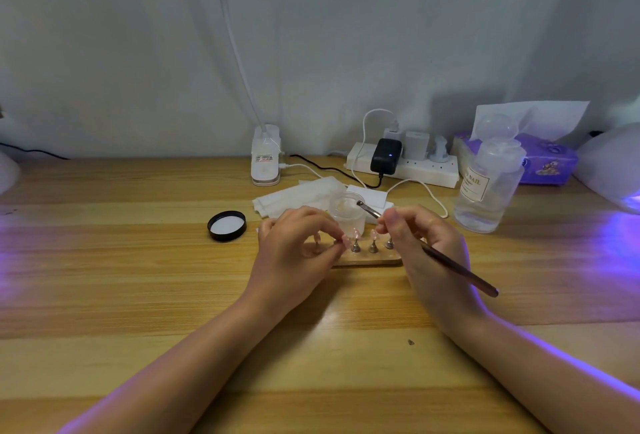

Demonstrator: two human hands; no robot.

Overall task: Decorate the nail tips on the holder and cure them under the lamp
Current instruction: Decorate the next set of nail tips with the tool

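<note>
Pink nail tips [374, 235] upright on holder [367, 260]

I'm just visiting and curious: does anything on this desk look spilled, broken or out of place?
Nothing looks spilled or broken. The small jar stands open behind the nail holder, its black lid lying upside down to the left. The purple glow on the desk's right side comes from the lamp, which is lit.

Clear pump bottle [485, 188]: label reads "NAIL"; remaining print too small.
</note>
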